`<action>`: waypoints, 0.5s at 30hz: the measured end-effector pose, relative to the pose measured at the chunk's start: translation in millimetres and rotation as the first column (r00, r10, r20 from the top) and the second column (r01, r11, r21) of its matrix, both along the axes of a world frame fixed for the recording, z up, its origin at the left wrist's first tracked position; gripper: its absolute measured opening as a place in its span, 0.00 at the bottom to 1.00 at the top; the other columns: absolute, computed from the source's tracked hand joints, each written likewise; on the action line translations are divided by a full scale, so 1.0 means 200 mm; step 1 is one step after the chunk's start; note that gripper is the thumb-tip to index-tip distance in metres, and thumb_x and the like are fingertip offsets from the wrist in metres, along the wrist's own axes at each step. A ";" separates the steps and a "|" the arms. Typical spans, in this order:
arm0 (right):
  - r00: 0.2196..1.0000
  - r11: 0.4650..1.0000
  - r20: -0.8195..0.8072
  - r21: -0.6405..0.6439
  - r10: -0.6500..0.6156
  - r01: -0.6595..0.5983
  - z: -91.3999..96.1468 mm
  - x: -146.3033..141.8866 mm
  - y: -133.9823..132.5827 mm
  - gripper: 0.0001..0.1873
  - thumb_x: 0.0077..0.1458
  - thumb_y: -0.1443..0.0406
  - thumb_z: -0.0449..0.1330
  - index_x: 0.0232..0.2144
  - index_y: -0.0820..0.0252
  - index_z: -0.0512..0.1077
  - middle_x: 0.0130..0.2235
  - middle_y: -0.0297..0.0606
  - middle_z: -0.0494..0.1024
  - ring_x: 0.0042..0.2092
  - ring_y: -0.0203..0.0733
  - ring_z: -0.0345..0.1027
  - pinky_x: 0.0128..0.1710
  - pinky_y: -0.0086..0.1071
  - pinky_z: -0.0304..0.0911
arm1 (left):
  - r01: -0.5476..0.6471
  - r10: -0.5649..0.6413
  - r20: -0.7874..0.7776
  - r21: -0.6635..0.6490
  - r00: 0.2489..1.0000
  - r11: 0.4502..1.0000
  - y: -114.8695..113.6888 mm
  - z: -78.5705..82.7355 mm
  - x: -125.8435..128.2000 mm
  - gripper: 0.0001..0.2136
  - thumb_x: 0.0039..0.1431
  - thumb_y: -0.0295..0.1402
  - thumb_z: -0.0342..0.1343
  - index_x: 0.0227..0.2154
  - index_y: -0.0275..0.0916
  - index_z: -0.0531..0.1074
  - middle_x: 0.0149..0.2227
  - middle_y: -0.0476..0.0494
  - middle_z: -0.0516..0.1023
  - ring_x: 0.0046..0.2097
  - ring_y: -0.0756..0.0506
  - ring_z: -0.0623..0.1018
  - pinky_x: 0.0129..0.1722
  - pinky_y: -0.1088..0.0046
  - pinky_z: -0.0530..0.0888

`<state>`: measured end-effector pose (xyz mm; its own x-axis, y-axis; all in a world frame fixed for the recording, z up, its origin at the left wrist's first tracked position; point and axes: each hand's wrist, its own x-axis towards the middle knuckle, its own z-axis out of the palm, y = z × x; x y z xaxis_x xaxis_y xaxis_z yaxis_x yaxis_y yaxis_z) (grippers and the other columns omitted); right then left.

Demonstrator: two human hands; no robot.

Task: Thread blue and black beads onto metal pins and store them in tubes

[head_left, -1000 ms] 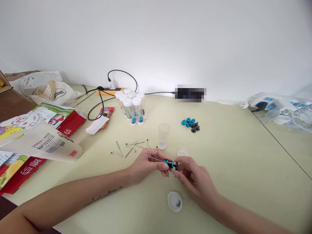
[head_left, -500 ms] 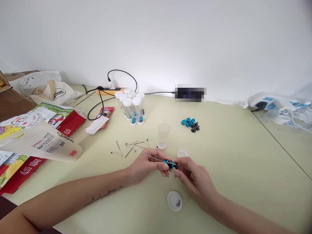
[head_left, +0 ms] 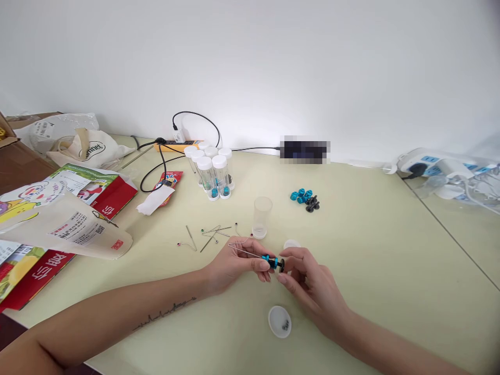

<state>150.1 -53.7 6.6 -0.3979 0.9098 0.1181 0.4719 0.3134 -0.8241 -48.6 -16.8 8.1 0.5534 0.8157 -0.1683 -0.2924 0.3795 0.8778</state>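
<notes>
My left hand pinches a thin bent metal pin that carries blue and black beads near its tip. My right hand meets it from the right, its fingertips closed on the black bead at the pin's end. Both hands hover just above the pale green table. Below them lies a white cap holding a few small dark pieces. An open clear vial stands just beyond the hands, with another white cap beside it.
Several loose pins lie left of the vial. Capped vials stand farther back near a power strip and black cable. A heap of blue and black beads sits to the right. Printed bags cover the left side; white sockets far right.
Both hands with the pin and beads have risen slightly toward the vial. My right fingertips have closed tighter on the bead at the pin's end.
</notes>
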 end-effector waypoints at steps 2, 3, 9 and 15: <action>1.000 1.000 0.007 0.012 0.007 -0.007 0.00 0.00 0.00 0.06 0.64 0.60 0.49 0.42 0.52 0.59 0.24 0.25 0.64 0.22 0.32 0.51 0.21 0.25 0.48 | 0.003 -0.003 0.008 0.004 1.000 1.000 0.00 0.00 0.00 0.10 0.45 0.30 0.66 0.31 0.31 0.76 0.27 0.43 0.79 0.26 0.49 0.78 0.28 0.74 0.74; 1.000 1.000 0.014 0.016 0.015 -0.015 0.00 0.00 0.00 0.04 0.64 0.60 0.49 0.40 0.53 0.60 0.23 0.25 0.63 0.22 0.32 0.50 0.21 0.25 0.48 | 0.009 -0.009 0.015 0.007 1.000 1.000 0.00 0.00 0.00 0.10 0.46 0.30 0.66 0.31 0.31 0.76 0.27 0.43 0.79 0.26 0.49 0.78 0.28 0.74 0.74; 1.000 1.000 -0.001 -0.007 0.004 -0.004 0.00 0.00 0.00 0.09 0.64 0.58 0.49 0.44 0.52 0.58 0.25 0.27 0.67 0.21 0.32 0.52 0.20 0.26 0.50 | 0.001 -0.001 0.016 0.003 1.000 1.000 0.00 0.00 0.00 0.10 0.46 0.30 0.66 0.32 0.31 0.76 0.27 0.43 0.79 0.26 0.49 0.78 0.28 0.75 0.74; 1.000 1.000 0.022 0.022 0.014 -0.015 0.00 0.00 0.00 0.06 0.64 0.59 0.49 0.41 0.53 0.61 0.23 0.27 0.67 0.21 0.32 0.52 0.20 0.26 0.50 | 0.004 -0.004 0.002 -0.003 1.000 1.000 0.00 0.00 0.00 0.11 0.45 0.31 0.67 0.31 0.31 0.76 0.27 0.43 0.79 0.26 0.49 0.78 0.28 0.74 0.74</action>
<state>149.9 -53.6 6.3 -0.4139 0.9011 0.1296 0.4849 0.3387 -0.8064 -48.2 -16.4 8.2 0.5569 0.8132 -0.1692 -0.2931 0.3830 0.8760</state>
